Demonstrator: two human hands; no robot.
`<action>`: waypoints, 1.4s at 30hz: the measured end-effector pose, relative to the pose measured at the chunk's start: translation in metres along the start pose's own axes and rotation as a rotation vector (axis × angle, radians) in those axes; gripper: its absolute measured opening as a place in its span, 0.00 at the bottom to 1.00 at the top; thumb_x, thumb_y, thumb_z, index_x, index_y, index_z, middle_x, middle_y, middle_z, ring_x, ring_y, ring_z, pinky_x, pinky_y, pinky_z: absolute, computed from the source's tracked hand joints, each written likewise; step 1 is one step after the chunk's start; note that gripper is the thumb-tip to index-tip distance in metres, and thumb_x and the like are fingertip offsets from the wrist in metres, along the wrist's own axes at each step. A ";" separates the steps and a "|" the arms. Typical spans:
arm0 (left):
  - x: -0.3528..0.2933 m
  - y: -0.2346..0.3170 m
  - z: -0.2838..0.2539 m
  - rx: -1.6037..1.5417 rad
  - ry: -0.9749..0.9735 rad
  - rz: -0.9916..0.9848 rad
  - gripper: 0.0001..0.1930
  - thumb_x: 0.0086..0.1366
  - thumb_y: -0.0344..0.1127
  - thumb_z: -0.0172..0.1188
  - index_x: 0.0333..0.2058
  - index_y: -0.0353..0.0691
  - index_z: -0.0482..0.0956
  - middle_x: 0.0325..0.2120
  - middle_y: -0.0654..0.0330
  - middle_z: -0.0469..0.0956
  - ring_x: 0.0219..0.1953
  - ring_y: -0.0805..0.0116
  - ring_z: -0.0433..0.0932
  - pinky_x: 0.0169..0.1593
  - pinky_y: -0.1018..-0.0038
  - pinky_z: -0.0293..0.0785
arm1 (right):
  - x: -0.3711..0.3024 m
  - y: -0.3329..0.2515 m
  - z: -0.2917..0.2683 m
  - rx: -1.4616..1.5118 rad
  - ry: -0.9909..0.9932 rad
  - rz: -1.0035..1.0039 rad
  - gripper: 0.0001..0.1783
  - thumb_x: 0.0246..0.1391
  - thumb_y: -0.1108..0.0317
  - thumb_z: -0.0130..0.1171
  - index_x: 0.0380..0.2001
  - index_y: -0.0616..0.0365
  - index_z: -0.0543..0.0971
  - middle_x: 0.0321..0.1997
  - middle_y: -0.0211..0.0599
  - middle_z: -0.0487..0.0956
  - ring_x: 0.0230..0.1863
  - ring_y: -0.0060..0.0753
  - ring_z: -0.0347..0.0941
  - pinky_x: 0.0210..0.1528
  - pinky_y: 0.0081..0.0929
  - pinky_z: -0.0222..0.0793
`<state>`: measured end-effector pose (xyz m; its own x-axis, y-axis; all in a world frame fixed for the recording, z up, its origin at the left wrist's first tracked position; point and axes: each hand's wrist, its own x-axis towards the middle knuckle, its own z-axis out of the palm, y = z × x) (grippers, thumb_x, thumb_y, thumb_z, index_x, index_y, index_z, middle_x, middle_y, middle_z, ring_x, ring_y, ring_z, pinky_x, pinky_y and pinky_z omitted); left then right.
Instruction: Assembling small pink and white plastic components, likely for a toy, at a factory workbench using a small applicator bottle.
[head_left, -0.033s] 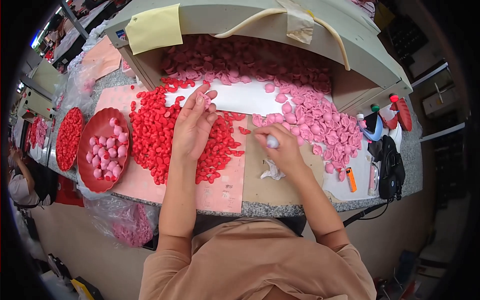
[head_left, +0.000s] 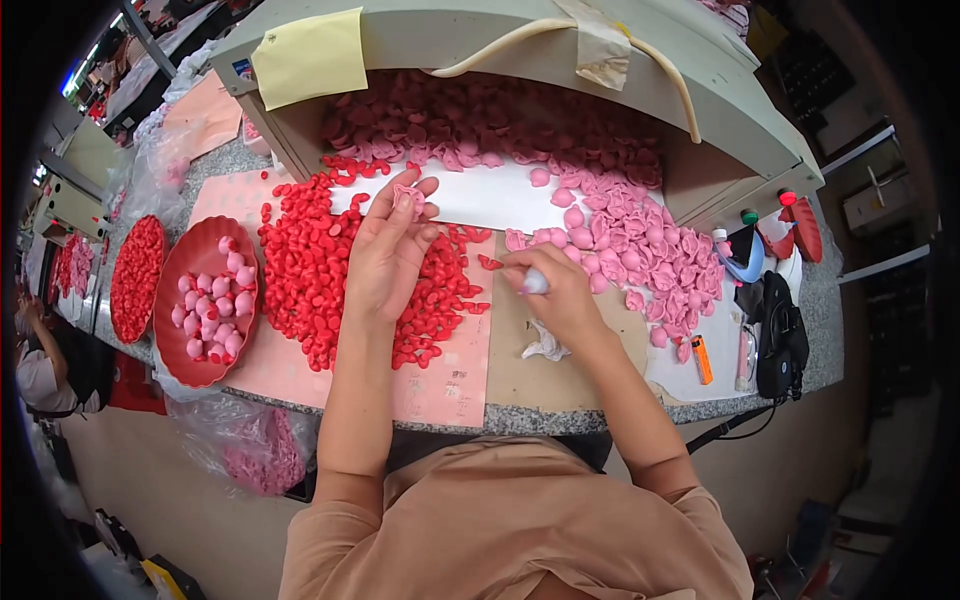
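Observation:
Pinched in the fingers of my left hand [head_left: 388, 262] is a small pink shell-like piece [head_left: 411, 202], held up above a heap of glossy red curved pieces [head_left: 315, 270]. My right hand [head_left: 565, 300] is wrapped round a small whitish squeeze bottle [head_left: 537, 282], only partly visible in the fist. Its tip is hidden by my fingers. Below that hand a crumpled white tissue [head_left: 545, 342] lies on brown paper [head_left: 540, 385]. Farther right spreads a pile of pink hollow and rounded pieces [head_left: 650, 250].
On the left stand a red scalloped bowl [head_left: 172, 345] holding pink-and-red balls and another bowl of red pieces [head_left: 138, 280]. A grey hood [head_left: 700, 110] arches over the back. An orange lighter [head_left: 702, 360] and a black bag [head_left: 783, 340] lie at right.
My right hand has shifted slightly left with the bottle. My left hand has hardly moved and still holds the pink piece.

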<state>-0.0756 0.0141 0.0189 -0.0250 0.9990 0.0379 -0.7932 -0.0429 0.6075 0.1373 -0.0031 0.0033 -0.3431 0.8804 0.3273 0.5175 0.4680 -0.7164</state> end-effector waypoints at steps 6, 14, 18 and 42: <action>-0.008 -0.008 -0.004 0.130 0.017 -0.049 0.17 0.67 0.36 0.49 0.51 0.34 0.65 0.45 0.53 0.72 0.38 0.70 0.75 0.41 0.73 0.75 | 0.012 0.009 0.033 -0.175 -0.028 -0.063 0.15 0.43 0.74 0.63 0.39 0.60 0.77 0.34 0.41 0.76 0.38 0.42 0.74 0.40 0.29 0.69; -0.023 -0.072 0.009 0.565 -0.189 0.005 0.11 0.66 0.39 0.53 0.38 0.37 0.69 0.31 0.63 0.73 0.34 0.79 0.71 0.38 0.80 0.69 | 0.004 -0.016 0.006 0.063 0.206 0.042 0.11 0.49 0.75 0.60 0.38 0.64 0.77 0.35 0.37 0.75 0.40 0.32 0.70 0.46 0.25 0.64; -0.023 -0.060 0.000 0.609 -0.184 -0.113 0.10 0.65 0.37 0.54 0.37 0.35 0.69 0.33 0.62 0.73 0.39 0.75 0.71 0.43 0.76 0.69 | 0.003 -0.008 0.009 0.001 0.184 -0.099 0.12 0.48 0.76 0.60 0.39 0.64 0.77 0.36 0.38 0.75 0.39 0.33 0.70 0.45 0.26 0.65; -0.029 -0.045 0.025 1.077 -0.117 -0.051 0.17 0.71 0.42 0.40 0.51 0.40 0.69 0.19 0.62 0.68 0.22 0.74 0.68 0.29 0.76 0.66 | 0.000 -0.009 -0.011 0.927 0.044 0.509 0.17 0.55 0.72 0.56 0.47 0.66 0.72 0.38 0.35 0.76 0.35 0.26 0.75 0.41 0.22 0.74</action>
<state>-0.0236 -0.0130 0.0102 0.0958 0.9948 0.0338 0.1603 -0.0490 0.9859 0.1412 -0.0064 0.0163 -0.2157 0.9671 -0.1350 -0.2147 -0.1818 -0.9596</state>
